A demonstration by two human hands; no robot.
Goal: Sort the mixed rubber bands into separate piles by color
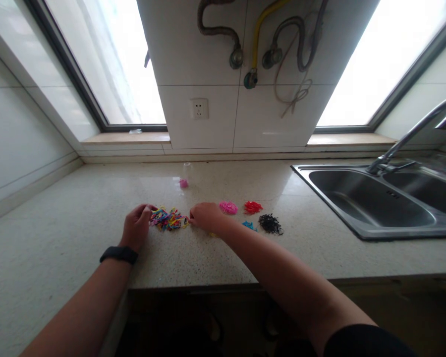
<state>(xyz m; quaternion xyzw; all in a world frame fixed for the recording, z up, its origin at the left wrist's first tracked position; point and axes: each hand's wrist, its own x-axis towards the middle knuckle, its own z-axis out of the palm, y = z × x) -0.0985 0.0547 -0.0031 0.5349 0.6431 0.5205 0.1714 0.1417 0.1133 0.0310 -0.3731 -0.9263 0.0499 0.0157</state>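
Note:
A heap of small mixed-colour rubber bands (168, 219) lies on the counter between my hands. At its left edge is my left hand (137, 224), thumb and fingers pressed together against the bands; what they hold is too small to make out. On the right edge of the heap, my right hand (207, 216) pinches a small rubber band (186, 221). Sorted by colour, a pink pile (228, 208), a red pile (253, 207), a blue pile (250, 226) and a black pile (270, 224) lie right of it. A few yellow bands (213, 235) show partly beneath my right wrist.
Behind the heap, a clear container (187, 169) stands or lies near a small pink item (183, 183). A steel double sink (330, 225) with a tap (405, 136) takes up the right side. The counter's front edge (193, 286) runs below my forearms.

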